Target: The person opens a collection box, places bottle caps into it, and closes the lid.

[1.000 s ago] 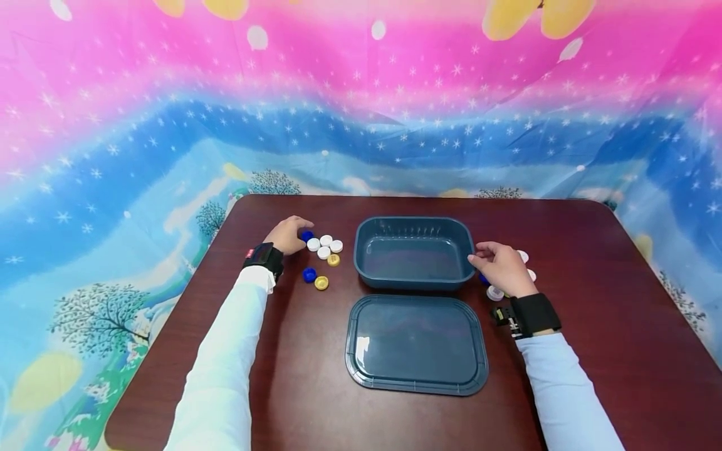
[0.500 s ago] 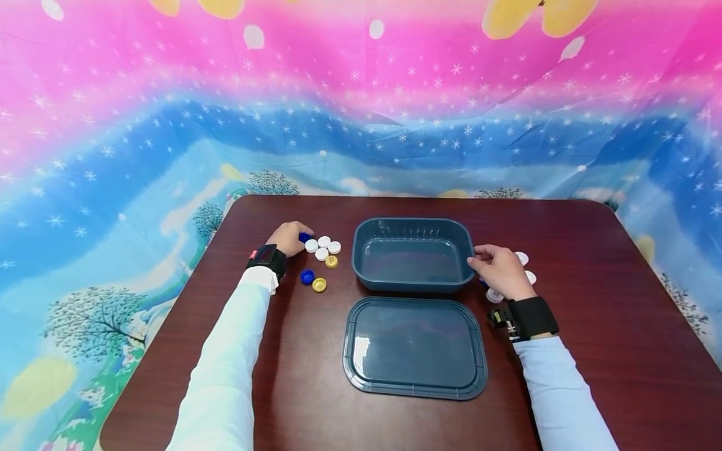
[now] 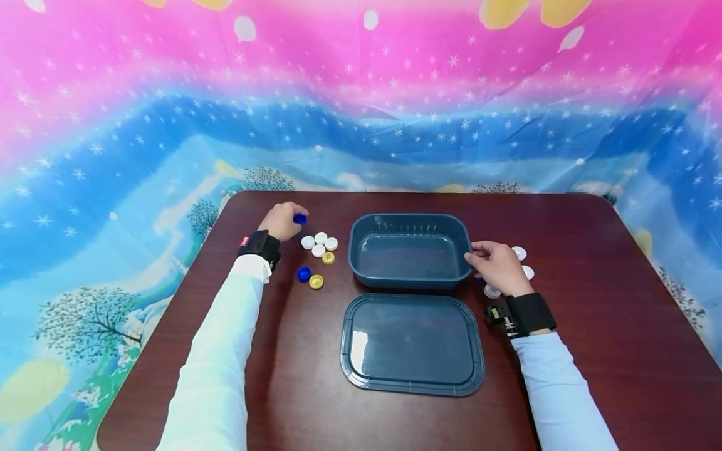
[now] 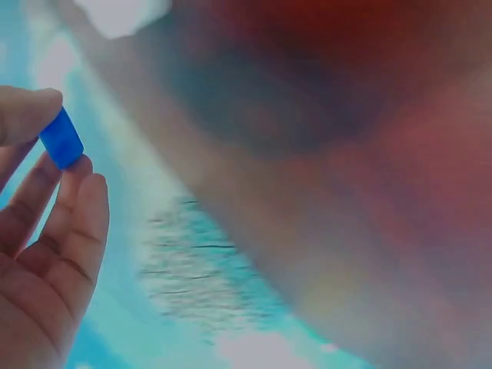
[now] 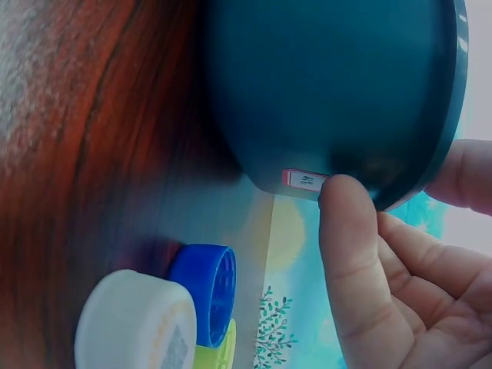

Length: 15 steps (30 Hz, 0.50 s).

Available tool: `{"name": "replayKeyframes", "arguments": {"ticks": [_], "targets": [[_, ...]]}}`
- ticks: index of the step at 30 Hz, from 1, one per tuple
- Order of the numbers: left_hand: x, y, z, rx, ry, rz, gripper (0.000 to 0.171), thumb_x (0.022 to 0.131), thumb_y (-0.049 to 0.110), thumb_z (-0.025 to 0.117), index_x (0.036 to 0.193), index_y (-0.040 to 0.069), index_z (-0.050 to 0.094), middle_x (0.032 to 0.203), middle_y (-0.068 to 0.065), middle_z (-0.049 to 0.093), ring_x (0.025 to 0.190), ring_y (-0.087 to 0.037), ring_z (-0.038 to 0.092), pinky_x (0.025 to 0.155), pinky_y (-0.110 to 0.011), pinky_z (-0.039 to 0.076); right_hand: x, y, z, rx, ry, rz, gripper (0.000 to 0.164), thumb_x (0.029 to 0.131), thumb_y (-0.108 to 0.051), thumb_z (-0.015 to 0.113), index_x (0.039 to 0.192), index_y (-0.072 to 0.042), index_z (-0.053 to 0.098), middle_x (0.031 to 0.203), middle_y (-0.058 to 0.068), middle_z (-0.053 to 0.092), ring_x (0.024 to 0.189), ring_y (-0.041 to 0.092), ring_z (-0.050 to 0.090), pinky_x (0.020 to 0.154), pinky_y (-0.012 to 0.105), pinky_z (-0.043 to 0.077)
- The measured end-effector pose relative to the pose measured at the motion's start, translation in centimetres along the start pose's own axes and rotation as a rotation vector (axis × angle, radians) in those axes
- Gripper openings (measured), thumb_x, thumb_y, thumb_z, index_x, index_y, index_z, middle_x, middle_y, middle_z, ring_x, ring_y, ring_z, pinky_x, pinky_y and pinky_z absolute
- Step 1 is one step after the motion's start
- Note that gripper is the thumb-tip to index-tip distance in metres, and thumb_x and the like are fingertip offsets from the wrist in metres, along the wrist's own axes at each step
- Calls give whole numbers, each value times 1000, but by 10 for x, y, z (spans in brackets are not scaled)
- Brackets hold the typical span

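Between thumb and fingertips, my left hand [image 3: 282, 222] pinches a blue bottle cap [image 4: 61, 140], held above the table's far left part. Just below it lie several white caps [image 3: 320, 238] with a gold cap [image 3: 328, 258] beside them. A second blue cap [image 3: 304, 274] and another gold cap [image 3: 316, 282] sit nearer to me. My right hand [image 3: 499, 265] grips the right rim of a dark grey-blue plastic box [image 3: 410, 283], thumb on the outer wall by a small label [image 5: 305, 181] in the right wrist view. The box holds nothing.
The matching lid [image 3: 412, 344] lies flat in front of the box. By my right hand are more caps, among them a white cap [image 5: 134, 323] and a blue cap [image 5: 206, 292], partly hidden in the head view. A printed cloth [image 3: 361, 125] hangs behind the table.
My left hand has taken hold of the blue cap beside the white ones and lifted it up and away from them. The right hand has settled its grip on the box rim.
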<state>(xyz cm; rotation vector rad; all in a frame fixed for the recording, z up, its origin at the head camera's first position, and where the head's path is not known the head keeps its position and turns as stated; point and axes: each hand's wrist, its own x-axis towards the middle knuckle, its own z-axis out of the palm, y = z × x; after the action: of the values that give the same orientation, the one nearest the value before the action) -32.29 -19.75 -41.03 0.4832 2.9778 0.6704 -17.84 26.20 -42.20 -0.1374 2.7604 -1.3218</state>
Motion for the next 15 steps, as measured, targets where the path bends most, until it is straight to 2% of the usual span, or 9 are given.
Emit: {"name": "replayKeyframes", "arguments": {"ticks": [4,7,11,15], "targets": [[11,35,-17,13,58,124,38,84,0,68,122,0,66,124,-18,62,118,-35,54,101,-46,42,1,-2,-2,8,-5,1,48,102,-21,52,139,8,45,120,28,60,89,33,66,79,42,55],[20,72,-19,14,49,224,38,86,5,72,123,2,66,122,-15,63,115,-31,56,100,-41,43,2,-2,-3,15,-12,5,49,102,-22,52,140,8,44,120,28,59,89,34,66,80,42,55],[31,123,-3,34,-24,353,40,86,11,74,125,4,65,122,-12,63,112,-26,58,98,-36,45,2,0,-2,6,-10,8,50,102,-22,52,141,8,43,120,27,59,88,33,67,79,43,55],[41,165,24,109,-127,472,39,89,16,73,126,6,66,124,-9,63,115,-23,57,99,-33,44,2,2,1,6,-3,2,50,102,-23,52,140,8,44,117,26,59,86,33,68,79,43,55]]}}
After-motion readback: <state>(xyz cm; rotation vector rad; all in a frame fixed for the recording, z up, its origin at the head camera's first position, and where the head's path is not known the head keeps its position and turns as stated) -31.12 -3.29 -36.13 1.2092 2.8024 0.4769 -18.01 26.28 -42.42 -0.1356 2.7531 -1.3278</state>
